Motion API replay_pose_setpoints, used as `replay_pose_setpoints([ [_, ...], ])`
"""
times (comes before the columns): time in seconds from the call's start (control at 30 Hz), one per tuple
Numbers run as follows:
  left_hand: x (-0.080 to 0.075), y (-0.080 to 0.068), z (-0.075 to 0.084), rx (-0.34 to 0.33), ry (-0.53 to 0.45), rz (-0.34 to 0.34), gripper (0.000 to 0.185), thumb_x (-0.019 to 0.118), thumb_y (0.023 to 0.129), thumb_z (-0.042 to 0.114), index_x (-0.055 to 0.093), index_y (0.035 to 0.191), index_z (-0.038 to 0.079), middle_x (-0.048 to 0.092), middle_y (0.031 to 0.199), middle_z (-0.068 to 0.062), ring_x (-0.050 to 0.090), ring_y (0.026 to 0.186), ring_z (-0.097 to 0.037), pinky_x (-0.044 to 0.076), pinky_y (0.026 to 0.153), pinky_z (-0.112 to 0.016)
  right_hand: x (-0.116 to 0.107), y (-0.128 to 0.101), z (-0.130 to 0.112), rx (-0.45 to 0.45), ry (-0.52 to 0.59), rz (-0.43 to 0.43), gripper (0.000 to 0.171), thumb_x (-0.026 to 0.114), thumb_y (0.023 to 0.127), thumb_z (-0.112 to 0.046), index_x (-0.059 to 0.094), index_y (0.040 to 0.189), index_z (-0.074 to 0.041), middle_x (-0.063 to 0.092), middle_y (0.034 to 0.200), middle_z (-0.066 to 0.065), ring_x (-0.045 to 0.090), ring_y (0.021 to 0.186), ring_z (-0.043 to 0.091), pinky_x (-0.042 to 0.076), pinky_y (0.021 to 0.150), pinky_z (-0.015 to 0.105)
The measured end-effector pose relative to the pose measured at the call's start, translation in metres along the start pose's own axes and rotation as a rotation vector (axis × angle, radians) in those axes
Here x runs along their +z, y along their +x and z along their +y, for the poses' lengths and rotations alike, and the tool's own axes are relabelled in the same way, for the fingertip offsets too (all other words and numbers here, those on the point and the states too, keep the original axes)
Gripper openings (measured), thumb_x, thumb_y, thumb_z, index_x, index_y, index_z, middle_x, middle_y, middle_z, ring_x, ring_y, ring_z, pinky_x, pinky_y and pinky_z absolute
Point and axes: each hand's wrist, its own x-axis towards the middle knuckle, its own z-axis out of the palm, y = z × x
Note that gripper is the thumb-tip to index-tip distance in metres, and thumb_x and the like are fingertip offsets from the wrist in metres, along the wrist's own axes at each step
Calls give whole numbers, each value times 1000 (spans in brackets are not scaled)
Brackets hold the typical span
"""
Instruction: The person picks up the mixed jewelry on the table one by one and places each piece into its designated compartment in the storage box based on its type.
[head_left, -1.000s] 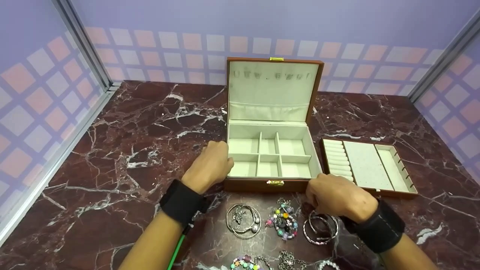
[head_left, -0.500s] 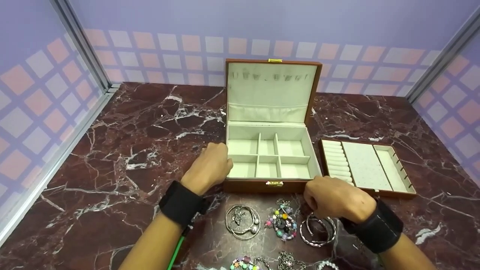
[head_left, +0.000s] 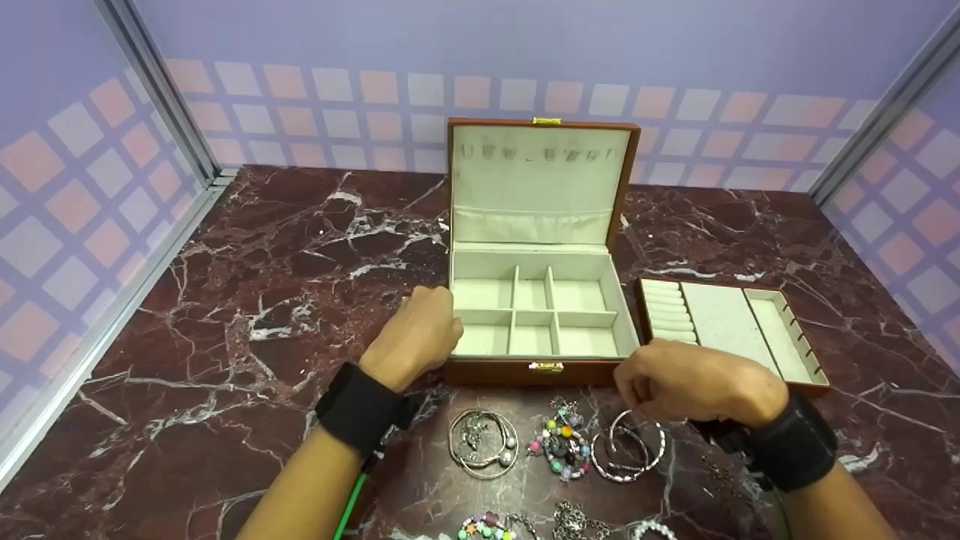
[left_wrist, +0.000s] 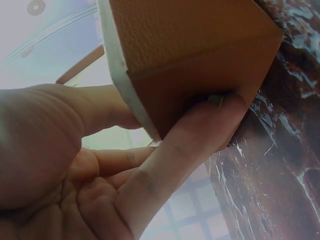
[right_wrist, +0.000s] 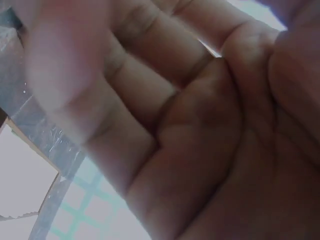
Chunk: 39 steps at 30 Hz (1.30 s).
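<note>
The left hand (head_left: 420,328) grips the brown box (head_left: 495,372); the right hand (head_left: 694,379) (loosely curled) hangs released.

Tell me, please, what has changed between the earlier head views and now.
The right hand has turned and shifted slightly rightward; the round silvery metal bracelet near it appears shifted slightly left and farther forward. Whether that hand holds it is unclear. The left hand still grips the left side of the open, rectangular brown leather-look box, and the brown-edged cream tray stays beside the box.
</note>
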Motion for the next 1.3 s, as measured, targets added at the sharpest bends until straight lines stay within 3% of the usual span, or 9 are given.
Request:
replay_pose_setpoints([
  [0.17,1,0,-1,9,27,26,21,51,84,2,54,64,9,68,77,-18,62,65,-24,57,60,-38,-3,1,1,26,-29,-14,25,65,77,3,63,81,-21,66,77,-5,57,63,5,51,56,18],
  [0.33,1,-1,-1,-25,23,-4,17,51,86,4,59,71,6,69,81,-20,63,66,-24,58,61,-36,-3,1,-2,74,-4,-34,29,62,77,6,64,84,-22,66,79,-5,58,63,7,52,55,18],
  [0.53,1,-1,0,-34,21,-23,18,51,88,5,60,72,5,69,81,-20,63,63,-24,57,59,-33,-5,-3,-2,62,23,-30,28,59,80,7,65,88,-20,66,78,-3,59,64,8,52,56,18],
  [0.73,1,0,1,-19,2,-28,22,48,87,2,55,66,9,64,70,-14,60,56,-22,53,49,-29,-13,-10,3,76,40,14,20,60,86,0,66,95,-17,66,82,-2,59,66,10,52,58,18],
  [0.9,1,0,2,-36,-25,-51,23,47,87,1,54,67,9,61,67,-11,58,53,-21,51,44,-27,-18,-13,8,25,-25,109,17,61,88,-4,68,90,-20,68,86,-4,56,64,5,51,57,19],
  [1.03,1,0,2,-22,0,-35,23,47,86,0,53,66,9,64,72,-14,59,58,-22,54,50,-31,-19,-12,12,-17,-78,153,17,64,87,-7,66,83,-23,68,83,-9,54,66,1,49,61,18],
  [1.3,2,0,2,12,26,14,23,47,84,-1,55,64,8,67,77,-19,65,66,-27,59,61,-37,-17,-10,15,24,-44,128,13,62,87,-7,66,83,-18,72,90,-2,56,65,4,49,58,18],
])
